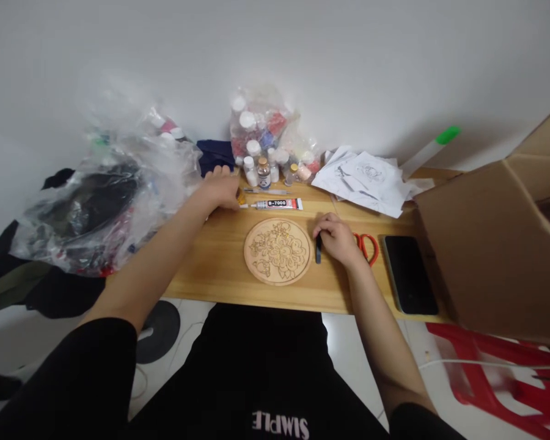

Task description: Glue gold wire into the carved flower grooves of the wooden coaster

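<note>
A round wooden plaque [278, 252] lies flat on the table, with a flower pattern outlined in dark lines. My left hand [222, 186] is beyond its upper left, fingers curled over a small amber-coloured thing [241, 197] that is mostly hidden. Right of that hand lie a B-7000 glue tube [277, 204] and a thin pen-like tool [266, 192]. Beside the plaque's right edge, my right hand [335, 237] rests on the table, closed on a flat black strip [318, 249]. Red-handled scissors [370, 247] are partly under the right wrist.
Small bottles [263, 172] and a plastic bag of bottles [261, 122] stand by the wall. Papers with drawings [366, 177] lie at the back right. A phone [409, 275] sits beside a cardboard box [490, 244]. Crumpled clear bags [142, 159] cover the left end.
</note>
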`<state>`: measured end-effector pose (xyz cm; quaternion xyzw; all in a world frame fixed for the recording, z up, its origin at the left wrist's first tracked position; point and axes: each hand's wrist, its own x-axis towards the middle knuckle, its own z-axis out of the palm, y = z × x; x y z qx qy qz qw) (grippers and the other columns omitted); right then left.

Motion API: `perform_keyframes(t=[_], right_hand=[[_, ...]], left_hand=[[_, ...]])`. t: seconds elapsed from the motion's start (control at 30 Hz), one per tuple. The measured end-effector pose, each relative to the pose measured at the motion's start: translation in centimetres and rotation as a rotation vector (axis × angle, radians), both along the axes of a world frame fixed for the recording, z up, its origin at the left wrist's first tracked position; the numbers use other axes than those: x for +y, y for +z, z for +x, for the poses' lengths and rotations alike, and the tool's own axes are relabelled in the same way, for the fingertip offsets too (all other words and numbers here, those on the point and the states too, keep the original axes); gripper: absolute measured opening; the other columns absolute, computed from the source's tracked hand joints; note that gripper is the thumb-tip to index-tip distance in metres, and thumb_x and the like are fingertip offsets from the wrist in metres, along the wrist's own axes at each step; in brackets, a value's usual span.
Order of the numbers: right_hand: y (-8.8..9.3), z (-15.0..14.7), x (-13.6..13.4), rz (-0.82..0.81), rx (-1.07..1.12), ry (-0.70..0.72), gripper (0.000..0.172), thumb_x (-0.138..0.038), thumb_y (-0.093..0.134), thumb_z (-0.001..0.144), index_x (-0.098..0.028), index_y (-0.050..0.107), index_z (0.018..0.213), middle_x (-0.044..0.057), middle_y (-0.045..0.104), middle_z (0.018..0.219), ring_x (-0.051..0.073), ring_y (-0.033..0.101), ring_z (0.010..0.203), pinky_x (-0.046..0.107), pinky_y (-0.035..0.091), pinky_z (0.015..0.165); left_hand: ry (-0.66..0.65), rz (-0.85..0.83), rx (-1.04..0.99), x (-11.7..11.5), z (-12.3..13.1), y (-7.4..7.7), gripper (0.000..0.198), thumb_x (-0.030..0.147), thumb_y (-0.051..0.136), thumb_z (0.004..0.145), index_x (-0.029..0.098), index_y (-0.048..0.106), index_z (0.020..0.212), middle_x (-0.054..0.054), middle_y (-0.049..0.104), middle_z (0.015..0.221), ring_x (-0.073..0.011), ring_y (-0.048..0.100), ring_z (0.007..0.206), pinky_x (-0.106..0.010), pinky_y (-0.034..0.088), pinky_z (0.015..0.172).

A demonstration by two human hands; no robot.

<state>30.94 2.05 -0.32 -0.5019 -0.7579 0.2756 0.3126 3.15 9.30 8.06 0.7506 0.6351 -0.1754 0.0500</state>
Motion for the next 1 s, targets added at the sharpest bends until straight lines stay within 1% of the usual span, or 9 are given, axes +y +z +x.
perform_keyframes(t=[0.1, 0.27, 0.43, 0.5, 0.6, 0.7, 0.8, 0.9, 1.0], right_hand=[[-0.1, 0.0, -0.1, -0.001, 0.005, -0.007, 0.031, 0.001, 0.039, 0.065, -0.019, 0.062, 0.058, 0.004, 0.055, 0.075, 0.017, 0.055, 0.076, 0.031, 0.043, 0.074], [-0.1, -0.1, -0.1, 0.002, 0.010, -0.016, 0.031, 0.001, 0.039, 0.066, -0.020, 0.062, 0.058, 0.003, 0.054, 0.074, 0.017, 0.054, 0.077, 0.032, 0.042, 0.075], [-0.1, -0.2, -0.2, 0.007, 0.005, -0.023, 0.031, 0.001, 0.039, 0.066, -0.020, 0.062, 0.058, 0.004, 0.055, 0.075, 0.016, 0.054, 0.077, 0.032, 0.042, 0.075], [-0.1, -0.2, -0.2, 0.010, 0.001, -0.026, 0.032, 0.000, 0.039, 0.066, -0.020, 0.062, 0.058, 0.004, 0.055, 0.075, 0.016, 0.054, 0.077, 0.032, 0.043, 0.075], [-0.1, -0.2, -0.2, 0.013, -0.004, -0.029, 0.032, 0.000, 0.039, 0.066, -0.019, 0.063, 0.059, 0.004, 0.055, 0.075, 0.017, 0.055, 0.078, 0.032, 0.043, 0.076], [0.0, -0.3, -0.2, 0.011, -0.008, -0.024, 0.031, -0.001, 0.039, 0.067, -0.019, 0.063, 0.059, 0.005, 0.056, 0.076, 0.018, 0.055, 0.078, 0.033, 0.043, 0.076], [0.0, -0.3, -0.2, 0.010, -0.014, -0.021, 0.031, -0.001, 0.039, 0.068, -0.019, 0.063, 0.059, 0.005, 0.055, 0.076, 0.018, 0.054, 0.077, 0.033, 0.044, 0.075], [0.1, -0.3, -0.2, 0.013, -0.021, -0.020, 0.032, 0.000, 0.039, 0.067, -0.020, 0.063, 0.059, 0.004, 0.055, 0.076, 0.017, 0.054, 0.077, 0.033, 0.044, 0.075], [0.1, -0.3, -0.3, 0.012, -0.028, -0.025, 0.032, 0.000, 0.039, 0.068, -0.019, 0.063, 0.060, 0.005, 0.055, 0.076, 0.017, 0.054, 0.077, 0.033, 0.044, 0.075]], left_hand=[[-0.045, 0.053, -0.019, -0.8, 0.3, 0.0, 0.053, 0.026, 0.074, 0.059, 0.011, 0.059, 0.107, -0.017, 0.046, 0.123, -0.0374, 0.038, 0.119, -0.044, 0.034, 0.098], [-0.168, 0.254, -0.100, -3.0, 0.2, 0.3, 0.050, 0.018, 0.068, 0.065, 0.007, 0.055, 0.112, -0.017, 0.046, 0.127, -0.0360, 0.029, 0.129, -0.045, 0.024, 0.106], [-0.196, 0.375, -0.226, -3.9, -0.2, 0.4, 0.041, 0.020, 0.061, 0.072, 0.010, 0.053, 0.112, -0.015, 0.048, 0.126, -0.0335, 0.028, 0.132, -0.046, 0.019, 0.109], [-0.204, 0.442, -0.303, -4.1, -0.1, 0.4, 0.038, 0.025, 0.059, 0.075, 0.012, 0.052, 0.110, -0.014, 0.051, 0.122, -0.0321, 0.033, 0.129, -0.046, 0.021, 0.108], [-0.168, 0.479, -0.418, -4.5, 0.0, 0.8, 0.043, 0.034, 0.063, 0.072, 0.016, 0.052, 0.110, -0.010, 0.056, 0.114, -0.0278, 0.048, 0.113, -0.040, 0.034, 0.098], [-0.118, 0.337, -0.576, -5.0, 0.1, 1.4, 0.054, 0.045, 0.067, 0.066, 0.018, 0.052, 0.110, -0.006, 0.058, 0.108, -0.0226, 0.056, 0.097, -0.032, 0.043, 0.083], [-0.065, 0.000, -0.634, -5.1, 0.3, 1.6, 0.061, 0.053, 0.068, 0.061, 0.018, 0.054, 0.109, -0.004, 0.061, 0.103, -0.0197, 0.058, 0.088, -0.028, 0.044, 0.077], [-0.030, -0.238, -0.609, -4.6, 0.4, 1.0, 0.060, 0.053, 0.069, 0.057, 0.017, 0.057, 0.104, -0.004, 0.063, 0.096, -0.0197, 0.058, 0.084, -0.027, 0.042, 0.073], [-0.073, -0.344, -0.686, -3.6, 0.2, -0.3, 0.056, 0.054, 0.066, 0.058, 0.016, 0.058, 0.098, -0.003, 0.061, 0.087, -0.0187, 0.057, 0.079, -0.026, 0.040, 0.067]])
